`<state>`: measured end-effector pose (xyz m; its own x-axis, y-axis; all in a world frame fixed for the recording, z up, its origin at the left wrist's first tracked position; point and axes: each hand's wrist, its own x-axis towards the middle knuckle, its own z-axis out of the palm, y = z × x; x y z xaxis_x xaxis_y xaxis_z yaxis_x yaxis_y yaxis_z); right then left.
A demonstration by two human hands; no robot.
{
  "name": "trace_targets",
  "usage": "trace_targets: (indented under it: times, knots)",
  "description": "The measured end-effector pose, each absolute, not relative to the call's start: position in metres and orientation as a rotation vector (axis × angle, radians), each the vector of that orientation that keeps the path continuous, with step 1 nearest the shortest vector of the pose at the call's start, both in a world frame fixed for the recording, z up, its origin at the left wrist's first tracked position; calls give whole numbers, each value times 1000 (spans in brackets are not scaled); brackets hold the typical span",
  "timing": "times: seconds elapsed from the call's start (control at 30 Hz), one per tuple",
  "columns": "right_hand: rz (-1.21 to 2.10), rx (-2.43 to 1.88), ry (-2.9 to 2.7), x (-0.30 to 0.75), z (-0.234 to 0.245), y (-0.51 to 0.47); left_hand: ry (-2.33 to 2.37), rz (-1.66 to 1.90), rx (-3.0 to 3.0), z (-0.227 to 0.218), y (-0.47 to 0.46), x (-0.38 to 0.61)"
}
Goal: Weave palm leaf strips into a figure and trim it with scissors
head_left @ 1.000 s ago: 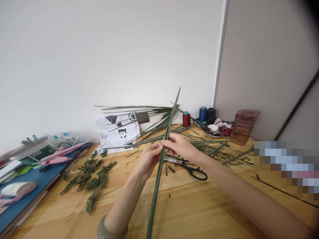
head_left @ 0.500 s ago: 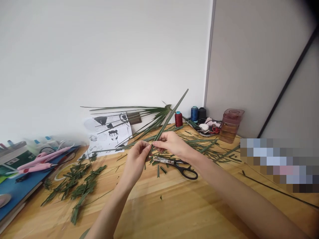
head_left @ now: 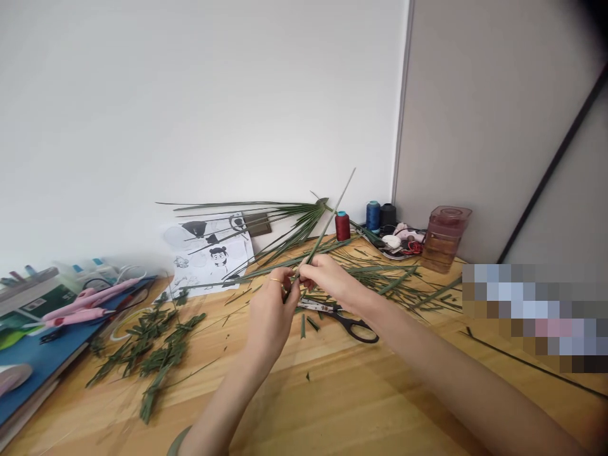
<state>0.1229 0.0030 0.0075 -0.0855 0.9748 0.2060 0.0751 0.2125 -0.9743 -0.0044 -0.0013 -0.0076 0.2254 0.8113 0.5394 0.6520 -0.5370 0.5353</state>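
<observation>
We find both hands closed in a pinch on one narrow green palm-leaf strip (head_left: 329, 220). The left hand (head_left: 272, 307), fingers curled and thumb pressed in, grips it low; the right hand (head_left: 327, 278) has thumb and fingertips on it just beside. The strip is held above the bench (head_left: 361, 405), its free tip slanting up and to the right; its lower end is hidden from us.

On progress, we judge that some leaf work is done: folded leaf pieces (head_left: 161, 348) lie at left, and cut leaf strips (head_left: 394, 278) are scattered at right. The strip in hand shows no fold or knot along its visible length. Remaining stock includes a palm frond (head_left: 304, 218) against the wall. Black-handled scissors (head_left: 358, 328) rest on the bench, unheld.
</observation>
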Motion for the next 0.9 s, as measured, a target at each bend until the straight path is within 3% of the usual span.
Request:
trace_targets:
  times: [0.3,0.9]
  knots:
    - [1128,-1057,-1327,118,12,1,1509,1069,2421,-6,-1,-4]
    - [883,-1163,-1451,134,5,12,1238,1156,2365,-9,8,-12]
